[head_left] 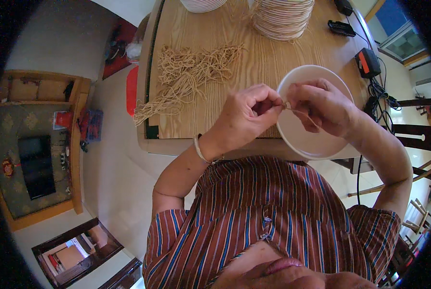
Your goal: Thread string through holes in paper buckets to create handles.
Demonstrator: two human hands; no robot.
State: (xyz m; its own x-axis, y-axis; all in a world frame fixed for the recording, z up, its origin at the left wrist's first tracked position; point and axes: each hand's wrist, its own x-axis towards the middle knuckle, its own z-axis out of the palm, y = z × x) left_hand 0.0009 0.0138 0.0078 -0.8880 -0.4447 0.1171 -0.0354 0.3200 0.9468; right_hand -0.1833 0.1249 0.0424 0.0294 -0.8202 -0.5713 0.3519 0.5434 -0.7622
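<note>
My left hand (247,115) and my right hand (328,106) meet at the table's near edge, both with fingers pinched. Between them runs a short tan cord (313,121), whose end dangles below the right fingers. The right hand is above a round white bowl (292,137), whose inside is partly hidden by it. Left of my hands a loose heap of tan cords (191,67) lies spread on the wooden table (254,62), its strands gathered toward the left edge.
Farther back stand a large wound coil of cord (283,19) and a white ribbed round thing (203,4), cut off by the frame. At the right are a black-and-orange box (367,62), bundled black cables (377,96) and a black tray-like piece (341,28). A red stool (131,91) stands beyond the left edge.
</note>
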